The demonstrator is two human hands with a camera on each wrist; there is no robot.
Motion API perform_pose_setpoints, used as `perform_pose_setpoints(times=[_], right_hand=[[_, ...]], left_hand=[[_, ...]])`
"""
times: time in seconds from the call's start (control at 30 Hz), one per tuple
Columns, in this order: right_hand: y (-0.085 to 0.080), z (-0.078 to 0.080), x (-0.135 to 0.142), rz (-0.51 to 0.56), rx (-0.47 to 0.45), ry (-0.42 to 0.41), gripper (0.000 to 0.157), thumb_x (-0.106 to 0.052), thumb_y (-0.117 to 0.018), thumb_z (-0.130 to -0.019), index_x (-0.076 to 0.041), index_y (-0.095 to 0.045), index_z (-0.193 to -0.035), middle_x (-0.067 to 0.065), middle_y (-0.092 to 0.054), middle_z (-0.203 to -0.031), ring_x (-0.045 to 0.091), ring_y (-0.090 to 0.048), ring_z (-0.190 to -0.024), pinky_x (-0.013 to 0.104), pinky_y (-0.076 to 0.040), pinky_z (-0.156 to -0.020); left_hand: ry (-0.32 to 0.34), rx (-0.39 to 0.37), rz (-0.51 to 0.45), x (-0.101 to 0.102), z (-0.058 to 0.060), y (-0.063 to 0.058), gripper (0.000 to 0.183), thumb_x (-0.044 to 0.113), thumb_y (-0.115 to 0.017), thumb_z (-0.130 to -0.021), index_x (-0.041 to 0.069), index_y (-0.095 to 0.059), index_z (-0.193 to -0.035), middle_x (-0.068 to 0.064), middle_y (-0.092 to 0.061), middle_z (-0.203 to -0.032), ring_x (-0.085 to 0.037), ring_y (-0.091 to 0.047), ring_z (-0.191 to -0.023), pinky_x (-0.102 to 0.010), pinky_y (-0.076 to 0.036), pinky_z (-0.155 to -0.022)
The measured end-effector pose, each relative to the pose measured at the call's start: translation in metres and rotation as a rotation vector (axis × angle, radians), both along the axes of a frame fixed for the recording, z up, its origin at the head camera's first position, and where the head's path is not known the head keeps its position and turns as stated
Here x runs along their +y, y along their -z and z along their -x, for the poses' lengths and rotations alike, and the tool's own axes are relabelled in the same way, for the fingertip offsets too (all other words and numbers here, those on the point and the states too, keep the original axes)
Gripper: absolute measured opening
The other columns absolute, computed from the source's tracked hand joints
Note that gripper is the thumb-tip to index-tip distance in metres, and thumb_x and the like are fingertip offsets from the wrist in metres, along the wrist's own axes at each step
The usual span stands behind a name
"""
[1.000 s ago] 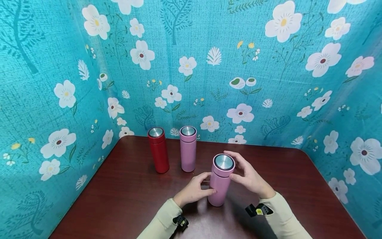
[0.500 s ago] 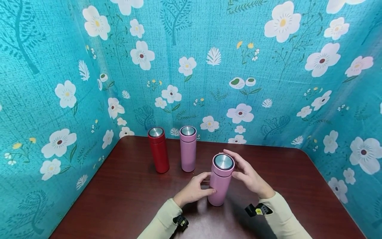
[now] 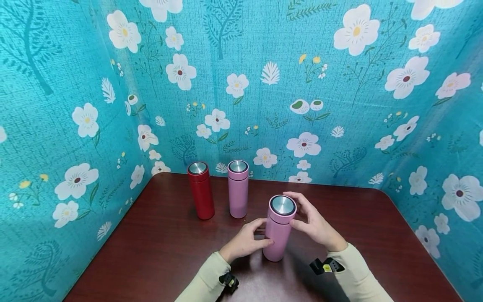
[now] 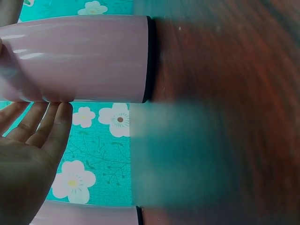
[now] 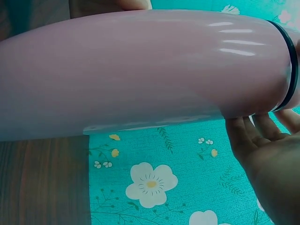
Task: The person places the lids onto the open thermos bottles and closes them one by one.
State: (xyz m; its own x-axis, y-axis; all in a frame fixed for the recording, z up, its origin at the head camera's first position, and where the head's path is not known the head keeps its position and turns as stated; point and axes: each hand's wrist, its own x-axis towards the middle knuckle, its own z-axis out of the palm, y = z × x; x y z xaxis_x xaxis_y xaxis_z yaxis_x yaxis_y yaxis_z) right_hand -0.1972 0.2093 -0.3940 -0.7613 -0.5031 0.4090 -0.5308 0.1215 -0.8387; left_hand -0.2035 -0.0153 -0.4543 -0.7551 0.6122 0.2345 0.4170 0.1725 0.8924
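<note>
A pink vacuum flask (image 3: 277, 239) with a silver-topped lid (image 3: 283, 205) is between the two hands, its base at the tabletop. My left hand (image 3: 243, 242) holds the flask's body from the left, thumb in front and fingers round the far side. In the left wrist view, the fingertips (image 4: 64, 108) touch its side. My right hand (image 3: 317, 222) grips the lid from the right, thumb at the near side and fingers behind. The right wrist view shows those fingers (image 5: 241, 133) beside the dark ring (image 5: 291, 65) under the lid. The lid sits on the flask.
A red flask (image 3: 202, 197) and a second pink flask (image 3: 238, 195) stand upright on the dark brown table (image 3: 158, 247), behind and left of the hands. A blue flowered cloth (image 3: 241, 113) encloses the table at the back and sides.
The right thumb and fingers moved off the lid slightly half a second ago and now are back against it. The left hand and the flask stay in place.
</note>
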Motion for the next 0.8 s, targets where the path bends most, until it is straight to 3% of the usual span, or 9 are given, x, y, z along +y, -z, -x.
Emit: perform_pose_setpoints(times=[0.27, 0.57, 0.8], right_hand=[[0.001, 0.002, -0.001, 0.031, 0.076, -0.088, 0.062, 0.004, -0.047, -0.082, -0.005, -0.022, -0.137, 0.012, -0.034, -0.134, 0.027, -0.042, -0.113, 0.034, -0.041, -0.088], [-0.019, -0.011, -0.007, -0.024, 0.069, -0.029, 0.061, 0.008, -0.048, -0.08, -0.005, -0.026, -0.135, 0.013, -0.043, -0.124, 0.023, -0.047, -0.107, 0.034, -0.043, -0.085], [-0.02, -0.013, -0.007, 0.002, 0.004, -0.001, 0.061, 0.008, -0.055, -0.078, -0.002, -0.027, -0.132, 0.013, -0.044, -0.12, 0.025, -0.049, -0.105, 0.038, -0.044, -0.083]], left_hand=[[0.004, 0.004, 0.002, 0.0, 0.0, 0.001, 0.05, 0.021, -0.064, -0.081, 0.009, -0.045, -0.125, -0.003, -0.05, -0.119, -0.019, -0.051, -0.104, -0.037, -0.042, -0.087], [0.006, 0.008, -0.011, 0.001, 0.001, 0.003, 0.05, 0.02, -0.064, -0.08, 0.008, -0.045, -0.125, -0.006, -0.05, -0.119, -0.019, -0.051, -0.104, -0.039, -0.042, -0.086], [0.007, 0.015, -0.016, 0.001, 0.0, 0.002, 0.049, 0.02, -0.064, -0.081, 0.008, -0.045, -0.125, -0.005, -0.05, -0.118, -0.019, -0.051, -0.103, -0.039, -0.042, -0.086]])
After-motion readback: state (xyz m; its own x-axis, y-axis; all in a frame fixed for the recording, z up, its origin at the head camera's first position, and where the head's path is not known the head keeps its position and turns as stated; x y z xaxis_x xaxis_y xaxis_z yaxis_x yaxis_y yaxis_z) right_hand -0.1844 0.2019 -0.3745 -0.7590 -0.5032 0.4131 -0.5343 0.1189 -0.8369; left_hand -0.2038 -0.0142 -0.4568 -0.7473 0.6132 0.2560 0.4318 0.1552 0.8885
